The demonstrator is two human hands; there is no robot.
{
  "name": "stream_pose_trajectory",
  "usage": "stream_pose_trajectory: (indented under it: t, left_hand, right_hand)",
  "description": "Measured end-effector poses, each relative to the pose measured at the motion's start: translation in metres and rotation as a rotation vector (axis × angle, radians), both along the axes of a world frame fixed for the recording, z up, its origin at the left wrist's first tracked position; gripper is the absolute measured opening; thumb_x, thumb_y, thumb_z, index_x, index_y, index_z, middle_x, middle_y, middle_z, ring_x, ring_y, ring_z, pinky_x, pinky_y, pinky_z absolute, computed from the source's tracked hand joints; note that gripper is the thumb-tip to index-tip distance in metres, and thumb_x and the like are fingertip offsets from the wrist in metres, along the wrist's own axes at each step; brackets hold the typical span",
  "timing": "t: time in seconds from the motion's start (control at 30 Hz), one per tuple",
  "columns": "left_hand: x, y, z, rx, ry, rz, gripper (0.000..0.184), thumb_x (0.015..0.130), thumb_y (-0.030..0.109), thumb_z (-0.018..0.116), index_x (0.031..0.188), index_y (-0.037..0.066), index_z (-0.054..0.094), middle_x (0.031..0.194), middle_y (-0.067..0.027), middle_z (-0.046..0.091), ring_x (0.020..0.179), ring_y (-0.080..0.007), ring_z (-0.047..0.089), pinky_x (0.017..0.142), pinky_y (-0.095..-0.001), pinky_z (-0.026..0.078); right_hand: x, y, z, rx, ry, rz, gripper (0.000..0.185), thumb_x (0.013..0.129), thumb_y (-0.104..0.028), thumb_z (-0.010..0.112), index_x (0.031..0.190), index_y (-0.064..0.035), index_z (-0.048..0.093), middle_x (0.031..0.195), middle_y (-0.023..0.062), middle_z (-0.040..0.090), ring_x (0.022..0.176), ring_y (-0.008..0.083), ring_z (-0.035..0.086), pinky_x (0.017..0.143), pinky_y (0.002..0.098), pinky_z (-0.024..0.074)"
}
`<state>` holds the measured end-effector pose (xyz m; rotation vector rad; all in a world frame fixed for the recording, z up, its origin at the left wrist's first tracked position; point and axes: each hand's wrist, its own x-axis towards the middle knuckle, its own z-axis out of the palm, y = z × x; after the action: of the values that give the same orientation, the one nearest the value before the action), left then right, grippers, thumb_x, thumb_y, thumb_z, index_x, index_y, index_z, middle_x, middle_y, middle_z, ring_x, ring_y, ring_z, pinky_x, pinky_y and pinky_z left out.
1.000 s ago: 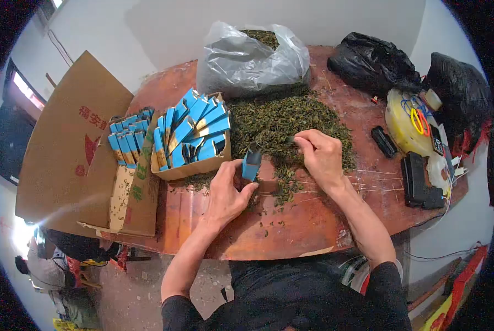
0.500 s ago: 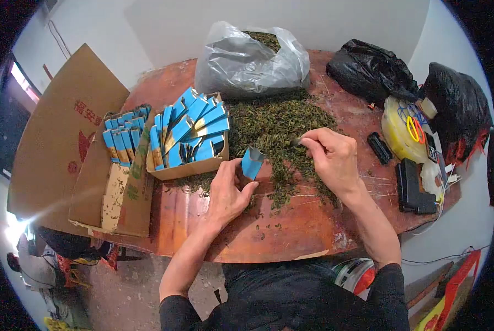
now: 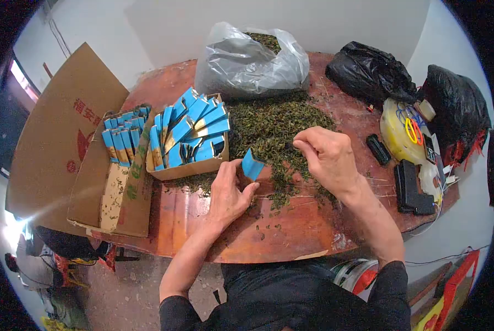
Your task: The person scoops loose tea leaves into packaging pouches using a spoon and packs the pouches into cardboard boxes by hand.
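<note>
My left hand grips a small blue packet between thumb and fingers, holding it upright just above the table. My right hand is raised to the right of it, thumb and fingertips pinched together. Whatever is in that pinch is hidden. Under and behind both hands spreads a heap of dried green tea leaves. To the left of the heap, a low cardboard box is full of blue packets with gold edges, several lying loosely across one another.
A larger open carton at the left holds rows of similar packets. Behind the heap stands a clear plastic bag of leaves. Black bags, a yellow container, scissors and a black angular object occupy the right side.
My right hand has shifted slightly left and up, turning so the small dark item seen at its fingertips no longer shows. My left hand keeps the packet, whose opening is less visible.
</note>
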<state>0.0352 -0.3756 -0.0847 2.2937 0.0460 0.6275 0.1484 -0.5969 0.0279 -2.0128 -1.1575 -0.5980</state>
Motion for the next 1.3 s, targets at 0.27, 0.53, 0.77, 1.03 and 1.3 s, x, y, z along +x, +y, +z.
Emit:
stream_pose_trajectory:
  t: [0.27, 0.53, 0.77, 1.03, 1.3]
  left_hand:
    - [-0.001, -0.002, 0.003, -0.011, 0.059, 0.024, 0.063, 0.08, 0.016, 0.089, 0.132, -0.001, 0.059, 0.106, -0.0174, 0.062, 0.089, -0.033, 0.065, 0.08, -0.0428, 0.054]
    - [-0.001, -0.001, 0.001, -0.004, 0.028, 0.002, 0.062, 0.081, 0.016, 0.088, 0.133, 0.0, 0.058, 0.108, -0.0194, 0.062, 0.096, -0.0381, 0.065, 0.084, -0.0458, 0.053]
    - [-0.001, -0.001, -0.002, 0.007, 0.02, -0.006, 0.064, 0.081, 0.019, 0.088, 0.133, -0.001, 0.057, 0.108, -0.0192, 0.061, 0.093, -0.0375, 0.063, 0.082, -0.0457, 0.052]
    - [0.001, 0.0, -0.004, 0.024, -0.015, -0.003, 0.064, 0.081, 0.019, 0.088, 0.133, -0.001, 0.057, 0.105, -0.0183, 0.06, 0.09, -0.0357, 0.063, 0.08, -0.045, 0.052]
    - [0.0, -0.001, 0.001, -0.004, 0.013, -0.011, 0.063, 0.08, 0.017, 0.088, 0.132, 0.0, 0.057, 0.103, -0.0191, 0.06, 0.087, -0.0363, 0.061, 0.077, -0.0456, 0.051]
  right_hand:
    - [0.002, 0.001, 0.009, -0.079, -0.032, 0.007, 0.005, 0.09, -0.004, 0.074, 0.09, -0.0015, 0.07, 0.082, 0.0174, 0.07, 0.075, 0.0381, 0.07, 0.067, 0.0465, 0.0564]
    - [-0.001, 0.009, 0.012, -0.16, -0.104, 0.027, 0.005, 0.087, -0.002, 0.072, 0.087, -0.0025, 0.067, 0.08, 0.0156, 0.069, 0.075, 0.0372, 0.071, 0.067, 0.0473, 0.0575]
    - [0.001, 0.015, 0.011, -0.195, -0.157, 0.022, 0.006, 0.083, 0.001, 0.068, 0.086, -0.0033, 0.066, 0.079, 0.0145, 0.068, 0.077, 0.0362, 0.071, 0.068, 0.0473, 0.0585]
    - [-0.001, 0.014, 0.014, -0.233, -0.298, 0.013, 0.004, 0.082, -0.003, 0.065, 0.083, -0.0059, 0.061, 0.077, 0.011, 0.062, 0.077, 0.0321, 0.069, 0.063, 0.0447, 0.0573]
    - [-0.004, 0.015, 0.017, -0.238, -0.403, 0.034, 0.007, 0.08, -0.008, 0.066, 0.082, -0.007, 0.06, 0.076, 0.0087, 0.059, 0.073, 0.0284, 0.066, 0.061, 0.0405, 0.056]
